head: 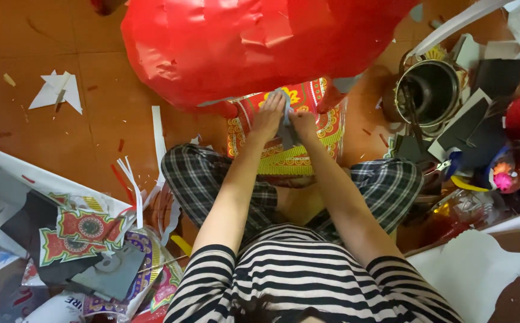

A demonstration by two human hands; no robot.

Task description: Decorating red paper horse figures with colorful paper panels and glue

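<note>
I sit cross-legged on the floor in plaid trousers and a striped shirt. My left hand (269,116) and my right hand (302,124) meet in front of my knees, both pinching a small grey-blue strip of paper (285,127). They work over a red and yellow patterned paper panel (326,122) that lies across my shins. A big red paper-covered form (254,42) hangs just beyond my fingers and hides what lies behind it.
A metal pot (430,90) stands at the right among black and white card pieces (478,125). White paper (472,272) lies at lower right. Patterned cut-outs (77,233) and paper scraps (56,90) litter the brown tiled floor at left.
</note>
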